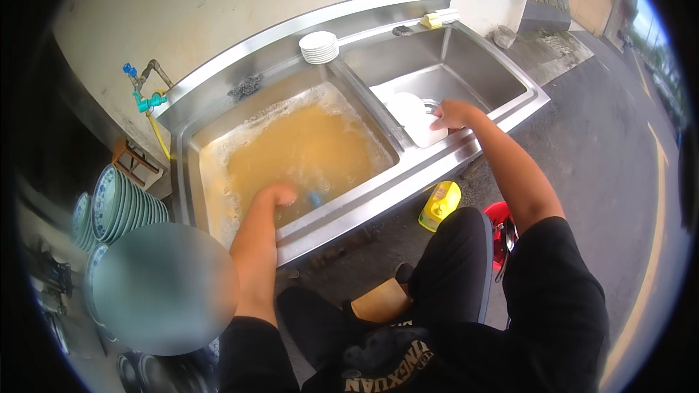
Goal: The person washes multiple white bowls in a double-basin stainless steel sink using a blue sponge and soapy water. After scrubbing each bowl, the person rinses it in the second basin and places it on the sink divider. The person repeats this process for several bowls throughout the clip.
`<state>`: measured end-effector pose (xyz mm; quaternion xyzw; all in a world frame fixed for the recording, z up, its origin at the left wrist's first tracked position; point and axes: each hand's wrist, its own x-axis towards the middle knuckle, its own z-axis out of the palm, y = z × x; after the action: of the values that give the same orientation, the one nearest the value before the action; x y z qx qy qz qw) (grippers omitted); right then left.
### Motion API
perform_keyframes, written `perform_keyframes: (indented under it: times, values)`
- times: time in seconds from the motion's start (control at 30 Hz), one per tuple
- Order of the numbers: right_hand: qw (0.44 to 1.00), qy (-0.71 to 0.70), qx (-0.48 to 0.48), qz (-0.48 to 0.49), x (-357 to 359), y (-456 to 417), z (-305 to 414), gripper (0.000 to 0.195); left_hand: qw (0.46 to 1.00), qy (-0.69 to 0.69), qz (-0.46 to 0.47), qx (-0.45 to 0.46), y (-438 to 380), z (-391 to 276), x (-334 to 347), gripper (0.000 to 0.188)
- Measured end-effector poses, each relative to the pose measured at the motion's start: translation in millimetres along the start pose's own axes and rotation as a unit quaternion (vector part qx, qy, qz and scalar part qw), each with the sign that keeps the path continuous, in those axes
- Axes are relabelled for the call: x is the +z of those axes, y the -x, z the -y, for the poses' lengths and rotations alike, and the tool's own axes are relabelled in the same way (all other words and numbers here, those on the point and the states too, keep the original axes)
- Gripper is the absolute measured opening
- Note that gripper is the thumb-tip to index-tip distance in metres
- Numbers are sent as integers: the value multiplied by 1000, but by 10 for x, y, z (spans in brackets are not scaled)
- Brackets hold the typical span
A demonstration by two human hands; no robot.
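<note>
My left hand (283, 195) is partly sunk in the cloudy brown water of the left basin of a stainless steel sink (349, 204); its fingers are hidden. A blurred blue thing (315, 198) lies in the water beside it. My right hand (454, 115) is at the front of the right basin, its fingers on a white dish (428, 132), and whether it grips the dish cannot be told. More white dishes (404, 106) lie to its left in that basin. A stack of small white plates (319, 48) stands at the back, by the divider between the basins.
Steel wool (246, 87), a black drain strainer (403, 31) and a yellow sponge (431, 21) lie along the back ledge. A teal tap (150, 102) is at the left. Stacked patterned plates (128, 207) stand left of the sink. A yellow jug (440, 206) and red basin (496, 234) stand below.
</note>
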<state>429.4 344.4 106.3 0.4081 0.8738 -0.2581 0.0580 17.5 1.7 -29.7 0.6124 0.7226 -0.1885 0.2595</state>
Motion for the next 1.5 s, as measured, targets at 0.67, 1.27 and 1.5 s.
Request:
perform_keyframes:
  times: [0.67,1.27,1.5]
  values:
    - [986,98,55,127,301,-554,260,54,988,87,-81,-103,193,142,152,33]
    - [990,-75,6,-123,222,-1022,228,55,997,10,-32,-65,89,228,144,20]
    - [990,-75,37,-115,183,-1017,249,49,998,-51,-9,-41,150,122,18,18]
